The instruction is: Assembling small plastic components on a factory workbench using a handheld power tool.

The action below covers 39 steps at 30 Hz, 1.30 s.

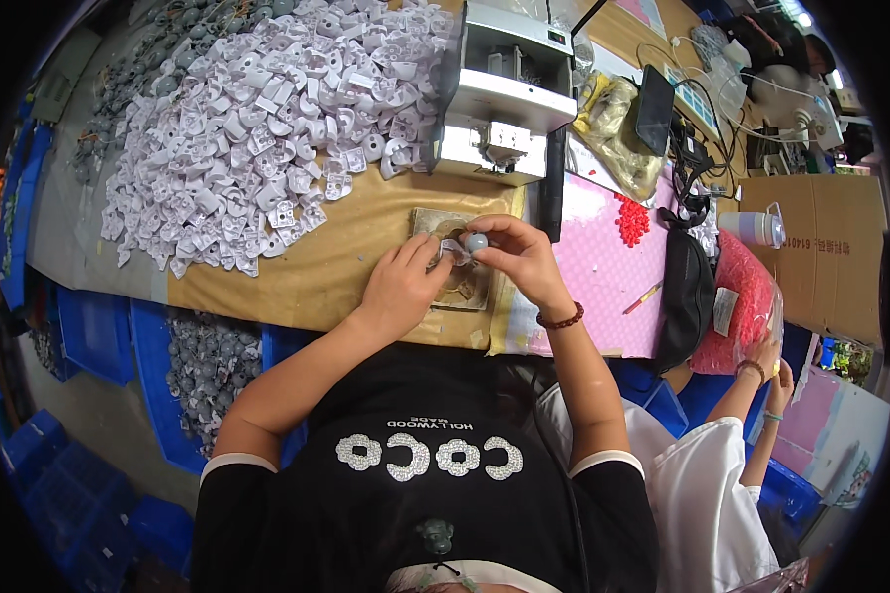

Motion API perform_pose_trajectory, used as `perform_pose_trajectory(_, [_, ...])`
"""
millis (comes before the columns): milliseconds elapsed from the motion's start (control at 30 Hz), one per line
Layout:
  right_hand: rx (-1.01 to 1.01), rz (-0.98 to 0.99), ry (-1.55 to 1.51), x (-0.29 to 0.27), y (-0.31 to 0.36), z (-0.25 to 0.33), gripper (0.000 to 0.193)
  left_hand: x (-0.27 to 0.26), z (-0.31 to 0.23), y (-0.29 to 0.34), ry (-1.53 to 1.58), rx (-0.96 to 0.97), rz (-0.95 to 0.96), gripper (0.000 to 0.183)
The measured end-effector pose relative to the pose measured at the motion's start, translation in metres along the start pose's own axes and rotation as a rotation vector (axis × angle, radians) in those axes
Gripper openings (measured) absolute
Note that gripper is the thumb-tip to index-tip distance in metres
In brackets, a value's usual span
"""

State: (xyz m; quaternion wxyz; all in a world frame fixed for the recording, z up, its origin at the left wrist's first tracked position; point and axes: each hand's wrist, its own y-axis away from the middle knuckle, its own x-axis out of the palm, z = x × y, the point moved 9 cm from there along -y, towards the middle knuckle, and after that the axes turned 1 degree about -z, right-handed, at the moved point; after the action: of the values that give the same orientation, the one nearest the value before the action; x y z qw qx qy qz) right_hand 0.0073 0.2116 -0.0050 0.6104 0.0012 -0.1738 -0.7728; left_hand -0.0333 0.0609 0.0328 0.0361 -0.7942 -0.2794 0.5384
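My right hand point(527, 259) pinches a small grey ball-shaped part point(476, 242) between thumb and fingers. Close against it, my left hand point(401, 283) is closed at its fingertips on a small whitish plastic piece point(452, 248), partly hidden by the fingers. Both hands work over a worn square block point(472, 296) lying on the brown table covering point(341, 287). Whether the two parts touch, I cannot tell. A big heap of white moulded plastic parts point(267, 128) spreads to the left and beyond my hands.
Beyond my hands stands a white and grey bench machine point(494, 148). To the right are red bits point(631, 219), a pen point(643, 298), a black pouch point(684, 296) and a red bag point(737, 306) near a co-worker's hands point(764, 364). A blue bin point(158, 385) of grey parts sits lower left.
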Motion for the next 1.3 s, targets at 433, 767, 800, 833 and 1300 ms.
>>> perform_pose_trajectory(433, [-0.414,-0.065,0.873,0.031,-0.001,0.043,0.036,0.003,0.005,0.003,0.05,-0.038,0.012,0.035])
perform_pose_trajectory(767, [-0.383,-0.083,0.862,0.026,-0.002,0.037,0.04,0.002,0.003,0.002,0.038,-0.061,0.024,0.036])
perform_pose_trajectory(800, [-0.342,-0.059,0.808,0.027,-0.001,0.038,0.042,0.003,0.003,0.002,0.027,-0.063,0.035,0.036])
perform_pose_trajectory(833, [-0.301,-0.034,0.755,0.028,0.0,0.036,0.044,0.004,0.003,0.003,0.016,-0.066,0.046,0.036])
perform_pose_trajectory(1300, [-0.403,-0.038,0.888,0.027,0.001,0.04,0.038,0.006,0.002,0.001,0.002,-0.052,0.052,0.03])
